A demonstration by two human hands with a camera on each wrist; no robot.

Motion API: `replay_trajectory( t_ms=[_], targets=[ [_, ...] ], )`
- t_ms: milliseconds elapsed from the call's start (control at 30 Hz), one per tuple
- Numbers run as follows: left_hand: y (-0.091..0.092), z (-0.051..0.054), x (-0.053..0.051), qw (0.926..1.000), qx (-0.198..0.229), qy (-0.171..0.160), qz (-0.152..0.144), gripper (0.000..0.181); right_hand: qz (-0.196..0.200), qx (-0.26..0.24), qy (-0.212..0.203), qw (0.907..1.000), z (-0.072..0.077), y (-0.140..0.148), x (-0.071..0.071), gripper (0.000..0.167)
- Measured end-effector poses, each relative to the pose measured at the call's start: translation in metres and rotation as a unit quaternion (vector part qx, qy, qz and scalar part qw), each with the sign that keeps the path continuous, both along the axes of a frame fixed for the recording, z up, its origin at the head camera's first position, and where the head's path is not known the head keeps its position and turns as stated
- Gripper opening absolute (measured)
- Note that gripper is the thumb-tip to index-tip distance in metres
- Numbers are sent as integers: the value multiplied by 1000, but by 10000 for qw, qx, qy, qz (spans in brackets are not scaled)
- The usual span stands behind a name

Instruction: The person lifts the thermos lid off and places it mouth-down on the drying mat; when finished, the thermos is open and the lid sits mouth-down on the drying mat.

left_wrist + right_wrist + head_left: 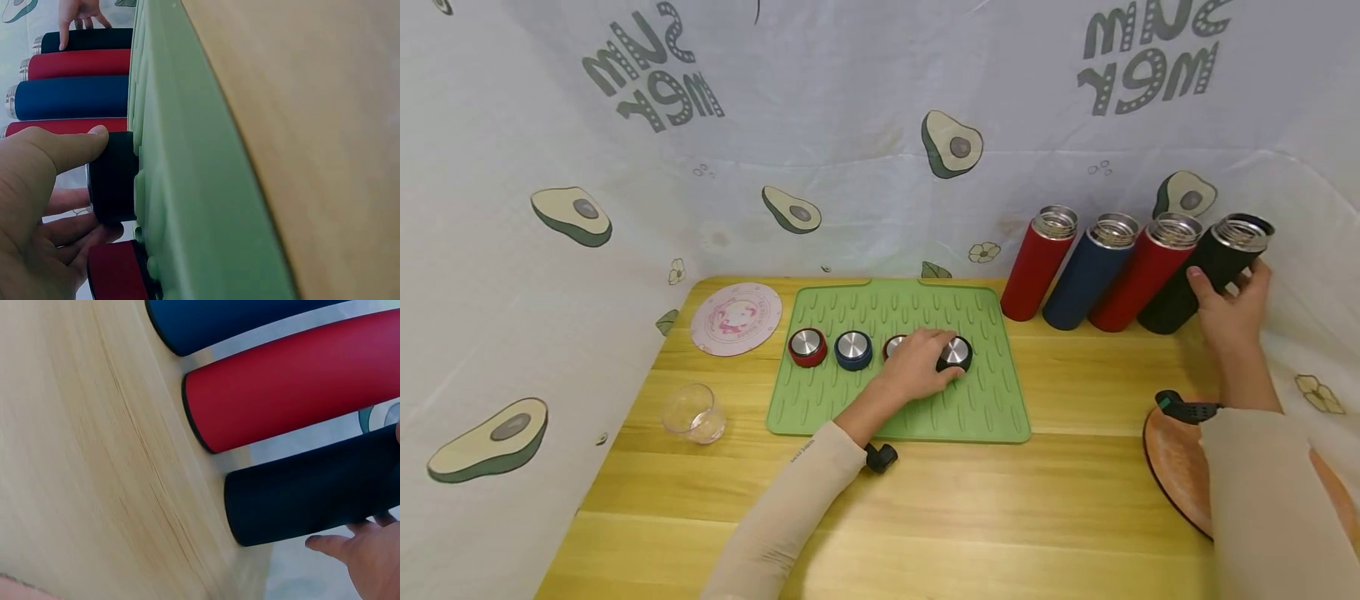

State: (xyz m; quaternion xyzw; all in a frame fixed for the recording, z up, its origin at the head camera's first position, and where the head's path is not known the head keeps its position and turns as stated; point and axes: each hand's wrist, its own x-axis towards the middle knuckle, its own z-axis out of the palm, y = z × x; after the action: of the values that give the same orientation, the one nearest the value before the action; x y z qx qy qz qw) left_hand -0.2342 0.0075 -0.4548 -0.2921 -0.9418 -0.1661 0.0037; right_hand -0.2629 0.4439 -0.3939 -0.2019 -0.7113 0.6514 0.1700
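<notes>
On the green ridged mat [850, 408], my left hand [917, 367] holds a black lid with a silver top [956, 353] between thumb and fingers. The left wrist view shows the thumb on one side of the black lid [114, 178], fingertips on the other. A red lid [893, 343], partly hidden by that hand, sits beside it; a blue lid [853, 350] and another red lid [807, 346] stand further left. My right hand [1234, 312] grips an open, lidless black thermos bottle [1172, 287], upright at the right end of a row.
Left of the black bottle stand a red bottle [1138, 283], a blue bottle [1086, 279] and another red bottle [1033, 271], all lidless. A pink round mat [718, 333] and a clear glass [688, 414] are at left. An orange-brown round item [1176, 467] lies under the right forearm.
</notes>
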Motion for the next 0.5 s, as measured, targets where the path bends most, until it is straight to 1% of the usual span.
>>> replay_trajectory(
  t_ms=[67, 100, 133, 167, 200, 300, 367, 400, 433, 467, 500],
  targets=[
    [-1, 0, -1, 10000, 7, -17, 0, 66, 142, 354, -141, 9992, 0, 1, 1, 82],
    [-2, 0, 0, 10000, 50, -81, 20, 67, 206, 514, -245, 9982, 1, 2, 3, 83],
    [-5, 1, 0, 9999, 97, -135, 38, 68, 186, 686, -351, 9969, 1, 3, 6, 84],
    [-7, 3, 1, 9997, 136, -185, 74, 69, 140, 755, -422, 9962, 2, 3, 9, 84],
    [-11, 5, 2, 9994, 201, -241, 113, 70, 63, 695, -424, 9967, 3, 4, 12, 85],
    [-30, 16, 4, 9981, 428, -344, 294, 71, -253, 220, -284, 9990, 10, -2, 23, 82],
    [-44, 25, 4, 9971, 560, -302, 417, 72, -474, 128, -77, 9988, 17, -9, 31, 76],
    [-51, 29, 4, 9963, 652, -270, 484, 73, -550, 170, 52, 9983, 21, -15, 34, 73],
    [-59, 33, 3, 9956, 701, -243, 576, 74, -585, 388, 133, 9974, 24, -21, 37, 69],
    [-66, 36, 3, 9945, 769, -231, 669, 75, -641, 734, 237, 9950, 25, -29, 40, 65],
    [-74, 40, 3, 9937, 805, -183, 763, 77, -678, 1153, 330, 9905, 27, -38, 43, 61]
  ],
)
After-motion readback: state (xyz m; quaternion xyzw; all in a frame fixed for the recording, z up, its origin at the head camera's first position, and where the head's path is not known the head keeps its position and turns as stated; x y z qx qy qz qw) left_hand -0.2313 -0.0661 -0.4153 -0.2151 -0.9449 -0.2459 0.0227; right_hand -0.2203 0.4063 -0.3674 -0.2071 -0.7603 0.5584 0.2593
